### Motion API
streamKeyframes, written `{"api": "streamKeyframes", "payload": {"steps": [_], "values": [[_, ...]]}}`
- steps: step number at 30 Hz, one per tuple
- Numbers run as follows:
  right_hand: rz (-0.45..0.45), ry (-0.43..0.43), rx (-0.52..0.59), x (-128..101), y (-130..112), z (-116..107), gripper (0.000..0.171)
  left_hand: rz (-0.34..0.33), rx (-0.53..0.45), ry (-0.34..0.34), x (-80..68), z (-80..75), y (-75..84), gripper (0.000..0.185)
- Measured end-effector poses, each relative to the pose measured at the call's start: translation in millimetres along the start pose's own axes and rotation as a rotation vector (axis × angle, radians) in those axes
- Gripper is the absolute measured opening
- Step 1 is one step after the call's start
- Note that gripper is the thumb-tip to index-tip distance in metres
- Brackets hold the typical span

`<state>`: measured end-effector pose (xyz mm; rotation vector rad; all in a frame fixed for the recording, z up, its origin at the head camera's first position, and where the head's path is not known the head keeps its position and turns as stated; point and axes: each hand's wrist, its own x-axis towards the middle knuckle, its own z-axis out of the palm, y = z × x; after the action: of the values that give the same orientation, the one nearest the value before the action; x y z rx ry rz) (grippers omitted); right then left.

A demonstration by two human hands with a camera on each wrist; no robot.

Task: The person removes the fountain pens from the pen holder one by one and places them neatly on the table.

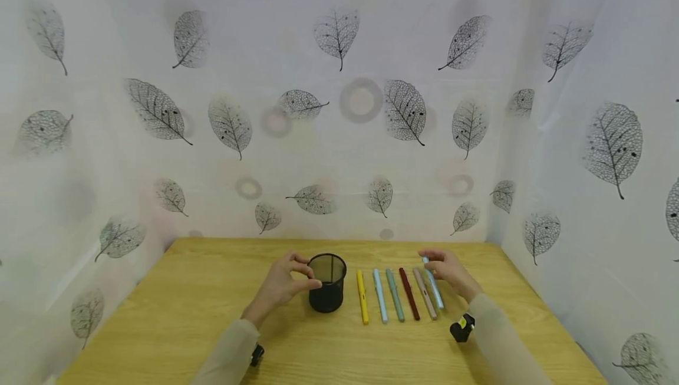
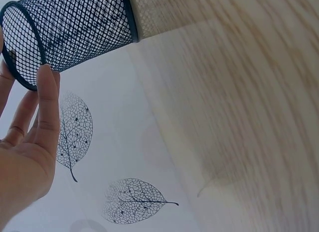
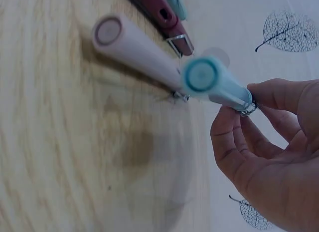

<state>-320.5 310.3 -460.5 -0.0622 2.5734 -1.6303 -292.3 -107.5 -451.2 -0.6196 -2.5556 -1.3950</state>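
Observation:
A black mesh pen holder (image 1: 326, 299) stands upright on the wooden table. My left hand (image 1: 283, 283) grips its rim from the left, thumb at the front and fingers at the back, and the left wrist view shows fingertips on the rim (image 2: 41, 47). On the right, my right hand (image 1: 450, 271) pinches a light blue pen (image 1: 435, 292) by its far end, near the clip. In the right wrist view the pen's near end (image 3: 202, 75) points toward the camera, beside a pinkish pen (image 3: 137, 50).
Left of the held pen lies a row of pens: pinkish (image 1: 425, 295), dark red (image 1: 409, 294), grey-green (image 1: 395, 295), light blue (image 1: 380, 296) and yellow (image 1: 362, 298). A leaf-patterned curtain (image 1: 339, 155) closes off the table's back and sides.

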Motion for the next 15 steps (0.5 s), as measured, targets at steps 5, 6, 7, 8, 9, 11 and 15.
{"api": "streamKeyframes", "payload": {"steps": [5,6,7,8,9,11,15], "values": [[-0.037,-0.036,-0.057,-2,9,-7,0.043,0.000,0.007,-0.001,0.3,0.2,-2.1,0.017],[-0.043,-0.041,-0.069,-3,9,-8,0.043,0.000,0.007,0.000,0.4,0.4,-2.6,0.017],[-0.047,-0.044,-0.087,-4,10,-9,0.043,0.000,0.008,0.001,0.4,0.5,-2.7,0.017],[-0.044,-0.038,-0.098,-4,11,-9,0.042,-0.001,0.007,0.002,0.3,0.5,-2.7,0.017],[-0.048,-0.032,-0.118,-5,12,-9,0.041,0.001,0.007,0.003,0.5,0.6,-2.8,0.017],[-0.041,-0.020,-0.145,-6,14,-9,0.039,0.002,0.007,0.004,0.7,0.7,-2.8,0.017],[-0.039,-0.016,-0.171,-6,17,-10,0.038,0.000,0.011,0.004,1.4,0.6,-3.5,0.016]]}}
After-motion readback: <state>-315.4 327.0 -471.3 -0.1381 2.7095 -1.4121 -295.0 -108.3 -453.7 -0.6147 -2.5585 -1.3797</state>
